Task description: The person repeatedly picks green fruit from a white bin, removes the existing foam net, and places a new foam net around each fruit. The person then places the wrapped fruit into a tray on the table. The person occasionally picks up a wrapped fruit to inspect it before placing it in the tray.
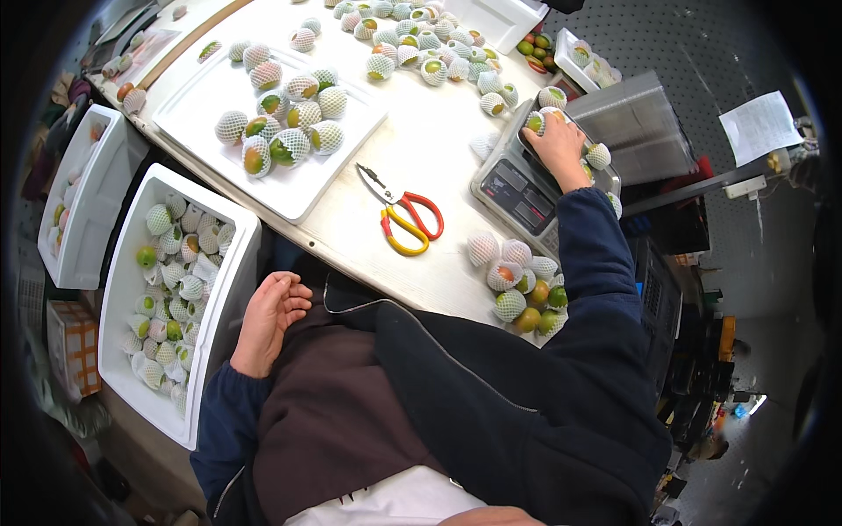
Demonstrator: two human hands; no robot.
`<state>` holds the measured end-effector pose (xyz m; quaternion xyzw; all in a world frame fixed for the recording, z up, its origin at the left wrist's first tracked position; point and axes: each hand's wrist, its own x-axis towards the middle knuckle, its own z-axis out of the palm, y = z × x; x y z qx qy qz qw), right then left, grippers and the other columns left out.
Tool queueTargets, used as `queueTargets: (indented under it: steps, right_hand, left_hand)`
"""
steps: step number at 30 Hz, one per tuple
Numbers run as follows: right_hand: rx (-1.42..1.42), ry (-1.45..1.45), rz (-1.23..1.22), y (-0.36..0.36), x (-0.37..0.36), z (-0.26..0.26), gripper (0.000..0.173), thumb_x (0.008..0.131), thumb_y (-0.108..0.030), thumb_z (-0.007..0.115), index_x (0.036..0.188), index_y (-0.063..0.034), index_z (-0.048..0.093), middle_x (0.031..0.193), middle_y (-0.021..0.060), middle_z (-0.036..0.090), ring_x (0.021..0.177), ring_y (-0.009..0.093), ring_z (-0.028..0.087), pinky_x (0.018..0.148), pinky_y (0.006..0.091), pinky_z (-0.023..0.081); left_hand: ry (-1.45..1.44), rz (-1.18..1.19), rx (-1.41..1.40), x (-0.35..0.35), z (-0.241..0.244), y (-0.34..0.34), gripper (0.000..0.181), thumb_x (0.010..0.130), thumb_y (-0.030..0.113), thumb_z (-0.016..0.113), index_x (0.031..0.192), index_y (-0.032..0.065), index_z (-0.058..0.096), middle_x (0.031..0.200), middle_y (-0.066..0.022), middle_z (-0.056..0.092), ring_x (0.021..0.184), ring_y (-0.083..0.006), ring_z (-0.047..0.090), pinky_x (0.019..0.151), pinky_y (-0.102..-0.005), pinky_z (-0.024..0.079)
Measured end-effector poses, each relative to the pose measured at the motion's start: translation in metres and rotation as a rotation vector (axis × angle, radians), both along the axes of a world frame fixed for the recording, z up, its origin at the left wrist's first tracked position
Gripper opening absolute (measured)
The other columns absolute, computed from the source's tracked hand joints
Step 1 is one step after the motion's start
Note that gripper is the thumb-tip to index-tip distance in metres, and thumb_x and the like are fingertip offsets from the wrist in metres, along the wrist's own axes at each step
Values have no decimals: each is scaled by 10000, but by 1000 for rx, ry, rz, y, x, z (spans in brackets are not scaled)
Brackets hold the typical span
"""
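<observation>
My right hand [559, 148] reaches over the digital scale [520, 194], its fingers around a green fruit in a foam net sleeve [535, 122]. Other sleeved fruit lies beside it on the scale's pan, partly hidden by my hand and sleeve. My left hand [273, 319] hangs in front of my body near the table edge, fingers loosely curled, with nothing in it. Pruning shears [401, 214] with one red and one yellow handle rest on the white table [421, 158]. Left of them, a white foam lid [306, 194] bears several sleeved fruits.
A white foam box [227, 210] of sleeved fruit stands at my left, with another foam box [89, 217] beyond. More sleeved fruit [427, 43] covers the table's far side. Fruit [526, 292] and loose sleeves lie below the scale. Clear plastic containers [631, 125] stand behind it.
</observation>
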<state>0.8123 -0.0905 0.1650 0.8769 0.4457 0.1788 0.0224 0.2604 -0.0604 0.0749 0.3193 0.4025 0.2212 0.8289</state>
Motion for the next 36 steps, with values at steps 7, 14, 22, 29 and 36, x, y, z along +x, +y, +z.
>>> queueTargets:
  steps: [7,14,22,29,36]
  right_hand:
    - [470,807,205,-14,-7,8,493,847,-359,654,1224,-45,606,1167,113,637,1099,223,585,944,305,406]
    - [753,1580,256,-45,-73,23,494,901,-283,620,1298,-8,517,1113,46,630,1037,119,576,932,244,421]
    - [260,995,810,-37,-243,-43,615,768,-335,787,1235,-23,538,1098,185,620,1016,327,618,899,382,493]
    - [350,1063,960,-27,-358,-74,614,715,-191,777,1214,4,478,1064,226,506,983,392,524,862,415,468]
    - [264,1602,795,-23,-344,-75,603,795,-131,714,1314,5,438,1193,184,529,1122,312,560,936,389,484]
  left_hand:
    - [-4,-4,-10,-1,-4,2,176,1011,244,483,1062,88,548,905,-62,647,779,-128,622,694,-240,501]
    - [-21,-9,-23,0,-4,0,161,1009,217,489,1065,78,548,904,-66,652,778,-130,628,703,-244,505]
    - [-192,-79,79,21,16,-9,198,999,213,531,1140,75,516,995,-72,618,840,-130,619,744,-243,506]
    - [-76,90,184,18,17,-13,90,995,154,534,1046,106,477,963,6,540,845,-72,564,738,-231,485]
    - [-136,182,149,11,13,-10,102,1000,178,509,987,90,558,894,-3,596,805,-86,572,728,-243,480]
